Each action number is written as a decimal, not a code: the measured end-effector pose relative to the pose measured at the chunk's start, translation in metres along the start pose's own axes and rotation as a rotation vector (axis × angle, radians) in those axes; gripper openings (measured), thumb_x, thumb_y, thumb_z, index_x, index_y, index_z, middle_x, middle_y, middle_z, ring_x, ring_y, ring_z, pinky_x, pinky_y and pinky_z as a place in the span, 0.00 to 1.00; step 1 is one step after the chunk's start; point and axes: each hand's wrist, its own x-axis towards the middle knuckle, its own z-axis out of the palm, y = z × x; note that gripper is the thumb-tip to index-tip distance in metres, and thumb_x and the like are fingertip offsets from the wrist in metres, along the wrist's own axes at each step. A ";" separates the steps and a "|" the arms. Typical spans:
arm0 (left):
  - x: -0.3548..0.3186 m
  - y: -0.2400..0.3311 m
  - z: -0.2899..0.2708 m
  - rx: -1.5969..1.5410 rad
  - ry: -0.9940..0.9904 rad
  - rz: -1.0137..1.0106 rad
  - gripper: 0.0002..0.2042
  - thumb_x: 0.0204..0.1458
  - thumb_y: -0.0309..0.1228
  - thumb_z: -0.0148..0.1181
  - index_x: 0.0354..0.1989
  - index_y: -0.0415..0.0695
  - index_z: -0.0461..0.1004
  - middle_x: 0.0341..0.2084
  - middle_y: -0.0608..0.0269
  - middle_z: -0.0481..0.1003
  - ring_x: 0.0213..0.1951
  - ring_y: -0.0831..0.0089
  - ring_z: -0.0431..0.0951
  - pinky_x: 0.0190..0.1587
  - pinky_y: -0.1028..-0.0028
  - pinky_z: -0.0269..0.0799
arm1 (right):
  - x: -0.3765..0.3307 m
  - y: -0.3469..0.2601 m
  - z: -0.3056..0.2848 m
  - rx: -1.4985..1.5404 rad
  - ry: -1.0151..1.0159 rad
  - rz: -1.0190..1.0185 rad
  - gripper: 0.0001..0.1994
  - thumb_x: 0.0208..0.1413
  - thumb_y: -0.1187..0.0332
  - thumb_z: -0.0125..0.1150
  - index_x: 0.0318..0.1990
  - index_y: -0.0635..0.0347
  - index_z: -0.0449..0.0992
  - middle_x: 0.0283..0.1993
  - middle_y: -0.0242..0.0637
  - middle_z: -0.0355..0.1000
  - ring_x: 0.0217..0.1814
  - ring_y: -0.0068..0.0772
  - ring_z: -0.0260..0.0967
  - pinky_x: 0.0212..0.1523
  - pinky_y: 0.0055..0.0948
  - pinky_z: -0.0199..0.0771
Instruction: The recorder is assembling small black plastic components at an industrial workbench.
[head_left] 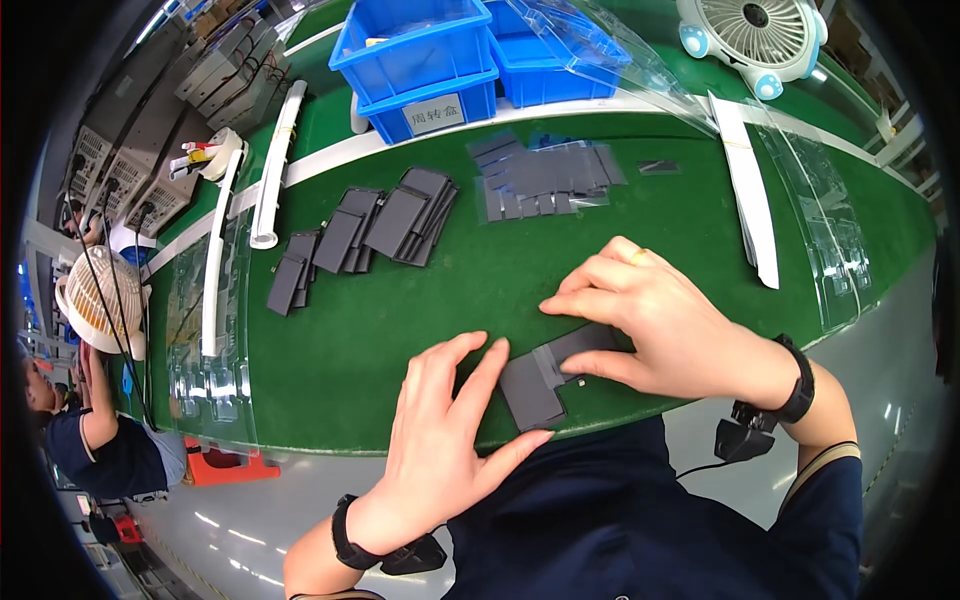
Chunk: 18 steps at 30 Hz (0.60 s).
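A flat, black, L-shaped battery pack (535, 388) lies on the green table near its front edge. A greyish strip crosses its middle, and a small connector tab sticks out on the right. My right hand (645, 320) rests over its right part: the thumb presses on top, and the curled fingers lie past the far edge. At its left end, my left hand (435, 430) has its fingers spread, the index near the upper corner and the thumb by the lower edge. Whether those fingertips touch the pack is hard to tell.
Stacks of black battery packs (400, 220) lie at the back left. Dark film pieces (555, 175) are spread at the back, below blue bins (415, 60). Clear plastic trays (210, 330) and white strips (745, 190) flank the work area. A fan (755, 35) stands behind; a co-worker (100, 440) is at left.
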 end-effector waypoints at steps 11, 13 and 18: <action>0.022 -0.003 -0.019 -0.400 -0.053 0.011 0.44 0.41 0.18 0.71 0.70 0.44 0.54 0.46 0.54 0.69 0.39 0.65 0.75 0.43 0.70 0.75 | 0.016 0.004 -0.021 0.726 -0.350 0.364 0.14 0.48 0.75 0.72 0.42 0.61 0.75 0.29 0.26 0.73 0.31 0.17 0.70 0.36 0.20 0.71; 0.035 0.000 -0.034 -0.695 0.083 -0.167 0.45 0.45 0.18 0.69 0.72 0.45 0.50 0.49 0.53 0.68 0.46 0.68 0.75 0.48 0.70 0.75 | 0.014 0.011 -0.018 1.023 -0.007 0.304 0.13 0.50 0.79 0.70 0.43 0.62 0.75 0.30 0.24 0.74 0.31 0.10 0.69 0.35 0.15 0.70; 0.080 -0.001 -0.055 -1.189 -0.067 -0.409 0.23 0.53 0.22 0.66 0.58 0.36 0.67 0.41 0.54 0.78 0.43 0.70 0.80 0.49 0.73 0.77 | 0.032 -0.002 -0.025 1.221 0.406 0.278 0.19 0.56 0.75 0.65 0.55 0.66 0.72 0.42 0.36 0.79 0.41 0.19 0.75 0.42 0.20 0.76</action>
